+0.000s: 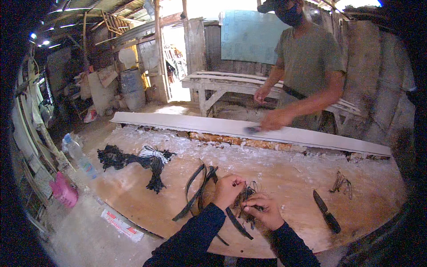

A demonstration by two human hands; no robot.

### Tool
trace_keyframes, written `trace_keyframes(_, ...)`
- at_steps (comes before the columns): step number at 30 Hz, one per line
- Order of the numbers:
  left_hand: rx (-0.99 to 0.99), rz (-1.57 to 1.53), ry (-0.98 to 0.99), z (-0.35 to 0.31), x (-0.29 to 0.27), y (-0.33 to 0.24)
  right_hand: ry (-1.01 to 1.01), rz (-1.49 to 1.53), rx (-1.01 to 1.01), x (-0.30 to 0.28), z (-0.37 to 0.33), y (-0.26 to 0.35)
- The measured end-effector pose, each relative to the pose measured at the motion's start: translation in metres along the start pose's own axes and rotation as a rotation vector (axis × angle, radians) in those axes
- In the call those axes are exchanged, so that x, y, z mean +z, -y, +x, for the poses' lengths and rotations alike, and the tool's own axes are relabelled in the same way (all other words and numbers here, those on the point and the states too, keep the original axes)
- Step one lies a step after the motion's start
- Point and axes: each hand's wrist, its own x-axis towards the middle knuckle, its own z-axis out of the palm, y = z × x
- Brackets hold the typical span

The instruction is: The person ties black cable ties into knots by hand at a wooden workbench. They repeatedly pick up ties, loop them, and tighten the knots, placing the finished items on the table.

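Above the near part of the wooden table, my left hand [229, 191] is closed in a pinch on thin dark cords [250, 191]. Just to its right, my right hand [264, 211] pinches the same loose bunch between thumb and forefinger. The cords' exact make is too small to tell. Flat black strips [195, 183] lie beside and under my left hand, and another black strip [238, 224] runs out between my forearms. A black-handled knife [327, 211] rests on the table right of my right hand, with a small bunch of thin cords [341, 184] beyond it.
Bundles of black cords [133, 161] and a white cord bundle [153, 153] lie at the table's left. A long white board [200, 123] spans its far edge, where a masked co-worker [307, 62] moves a hand tool [252, 129]. A plastic bottle [80, 155] stands left.
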Motion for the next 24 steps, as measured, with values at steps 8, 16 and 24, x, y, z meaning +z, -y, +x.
trace_keyframes(8, 0.130, -0.063, 0.247, -0.005, 0.010, 0.006, -0.044, 0.271, 0.202, 0.000, -0.001, 0.014)
trace_keyframes(16, -0.059, -0.326, 0.475, -0.003, 0.005, 0.003, -0.373, 0.286, 0.258, -0.009, 0.001, -0.006)
trace_keyframes(24, 0.198, -0.469, 1.044, -0.013, 0.007, -0.006, -0.597, -0.272, 0.105, -0.018, 0.004, -0.020)
